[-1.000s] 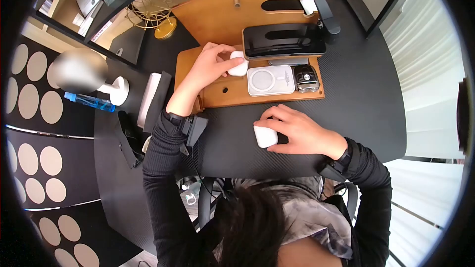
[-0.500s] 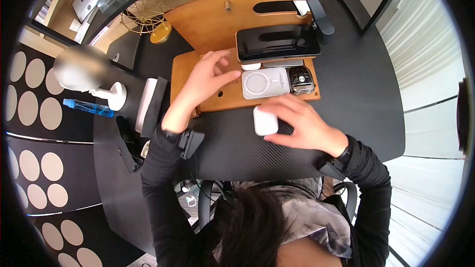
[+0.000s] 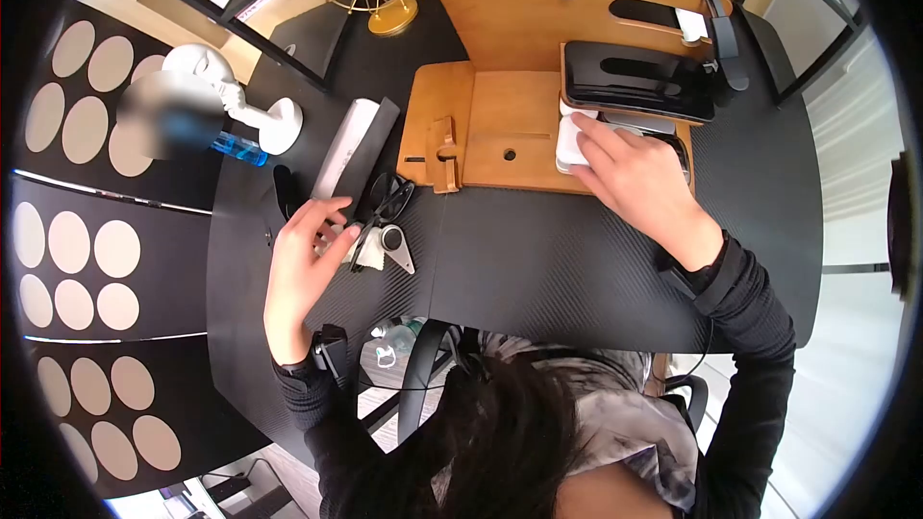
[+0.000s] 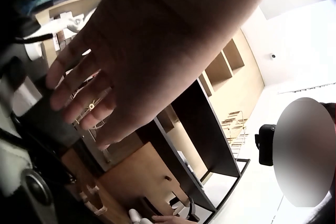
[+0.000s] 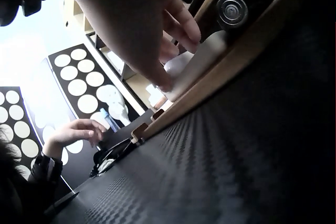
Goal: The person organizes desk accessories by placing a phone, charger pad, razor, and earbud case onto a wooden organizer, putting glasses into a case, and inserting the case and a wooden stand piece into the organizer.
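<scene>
My right hand [image 3: 649, 183] pinches a white rounded earbuds case [image 3: 569, 142] on the wooden organizer [image 3: 519, 106]. In the right wrist view, the fingertips and thumb stand around the case, right over a flat white charging pad [image 5: 212, 48]. A second white case [image 3: 577, 108] shows behind it, partly under the shelf that bears a black phone [image 3: 625, 67]. My left hand [image 3: 306, 259] hovers at the desk's left, fingers spread and loosely bent, holding nothing. Black-framed glasses [image 3: 389, 197], a pale cloth [image 3: 370, 252] and a grey wedge-shaped piece [image 3: 396, 242] lie beside it.
An electric shaver [image 5: 232, 11] stands to the right of the pad. Black headphones [image 3: 716, 43] hang at the organizer's right end. A long open box [image 3: 351, 149], a white stand [image 3: 279, 125] and a gold wheel ornament [image 3: 389, 14] are around the desk's left and back.
My left hand let go of its white case beside the phone shelf and moved left to the glasses. My right hand carried the other case from the desk onto the organizer. The head view shifted left.
</scene>
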A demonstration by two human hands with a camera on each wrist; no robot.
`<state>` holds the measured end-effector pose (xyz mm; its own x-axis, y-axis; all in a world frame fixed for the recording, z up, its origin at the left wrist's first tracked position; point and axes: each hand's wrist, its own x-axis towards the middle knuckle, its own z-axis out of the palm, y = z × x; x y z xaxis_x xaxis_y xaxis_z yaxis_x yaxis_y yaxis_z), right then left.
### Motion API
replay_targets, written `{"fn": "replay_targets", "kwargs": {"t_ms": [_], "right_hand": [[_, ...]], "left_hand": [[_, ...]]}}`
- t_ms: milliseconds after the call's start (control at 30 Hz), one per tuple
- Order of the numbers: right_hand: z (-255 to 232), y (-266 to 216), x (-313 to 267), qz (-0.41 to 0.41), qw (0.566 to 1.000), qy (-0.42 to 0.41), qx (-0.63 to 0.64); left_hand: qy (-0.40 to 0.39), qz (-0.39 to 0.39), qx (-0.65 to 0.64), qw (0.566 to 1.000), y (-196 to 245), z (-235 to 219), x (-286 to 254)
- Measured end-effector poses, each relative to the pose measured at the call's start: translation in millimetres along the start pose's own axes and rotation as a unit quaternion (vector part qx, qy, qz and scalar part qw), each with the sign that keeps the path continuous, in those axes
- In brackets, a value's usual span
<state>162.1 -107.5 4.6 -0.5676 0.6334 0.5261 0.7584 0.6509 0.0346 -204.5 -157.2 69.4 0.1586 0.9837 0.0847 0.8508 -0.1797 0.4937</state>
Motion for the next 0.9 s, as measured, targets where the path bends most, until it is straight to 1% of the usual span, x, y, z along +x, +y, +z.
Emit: {"fn": "replay_targets", "kwargs": {"t_ms": [67, 100, 167, 200, 233, 267, 300, 333, 367, 433, 467, 500, 533, 567, 600, 633, 667, 700, 767, 800, 833, 900], "right_hand": [[3, 2, 1, -0.005, 1.0, 0.008, -0.005], [4, 3, 2, -0.008, 1.0, 0.018, -0.011], [7, 3, 3, -0.014, 1.0, 0.01, -0.023], [11, 3, 2, -0.029, 0.998, 0.013, -0.045], [13, 2, 1, -0.045, 0.997, 0.016, -0.065], [12, 2, 2, -0.045, 0.997, 0.014, -0.067], [10, 3, 3, -0.065, 0.993, 0.007, -0.095], [9, 3, 4, -0.085, 0.989, 0.0, -0.122], [9, 5, 6, -0.084, 0.989, 0.0, -0.123], [8, 9, 8, -0.072, 0.987, -0.049, -0.135], [9, 10, 9, -0.071, 0.987, -0.05, -0.137], [13, 11, 10, -0.051, 0.988, -0.041, -0.137], [16, 12, 11, -0.029, 0.99, -0.032, -0.137], [18, 13, 12, -0.027, 0.989, -0.032, -0.138], [21, 14, 12, -0.019, 0.989, -0.035, -0.141], [22, 14, 12, -0.011, 0.989, -0.038, -0.143], [21, 14, 11, -0.009, 0.989, -0.037, -0.143], [21, 13, 11, -0.004, 0.99, -0.037, -0.137], [18, 6, 14, -0.006, 0.991, -0.033, -0.127], [12, -2, 15, -0.007, 0.995, -0.02, -0.098], [6, -11, 17, -0.007, 0.998, -0.008, -0.067], [-2, -31, 27, -0.025, 0.998, -0.005, 0.057]], "left_hand": [[-0.004, -0.011, 0.009, 1.0, -4, 2, -7], [-0.006, -0.002, 0.011, 1.0, -4, 5, -9], [-0.011, 0.017, 0.016, 1.0, -6, 10, -11], [-0.008, 0.037, 0.046, 0.998, -9, 13, -10], [-0.008, 0.037, 0.043, 0.998, -12, 16, -8], [0.006, 0.043, 0.062, 0.997, -12, 21, -5], [0.02, 0.049, 0.082, 0.995, -13, 26, -4], [0.039, 0.075, 0.114, 0.99, -14, 30, -3], [0.039, 0.077, 0.114, 0.99, -15, 32, -2], [-0.008, 0.029, 0.127, 0.991, -16, 36, -3], [-0.005, 0.034, 0.125, 0.992, -15, 36, -3], [-0.005, 0.035, 0.124, 0.992, -15, 36, -3], [0.014, 0.036, 0.127, 0.991, -17, 34, -2], [0.032, 0.038, 0.13, 0.99, -18, 33, -1], [0.072, 0.057, 0.142, 0.986, -15, 32, 0], [0.094, 0.06, 0.149, 0.983, -17, 30, 1], [0.099, 0.058, 0.128, 0.985, -12, 28, 2], [0.105, 0.056, 0.109, 0.987, -6, 25, 3], [0.151, 0.072, 0.067, 0.984, 7, 29, 7], [0.168, 0.1, 0.087, 0.977, 17, 30, 10], [0.17, 0.115, 0.091, 0.974, 24, 35, 12], [0.125, 0.12, 0.057, 0.983, 37, 39, 19]]}}
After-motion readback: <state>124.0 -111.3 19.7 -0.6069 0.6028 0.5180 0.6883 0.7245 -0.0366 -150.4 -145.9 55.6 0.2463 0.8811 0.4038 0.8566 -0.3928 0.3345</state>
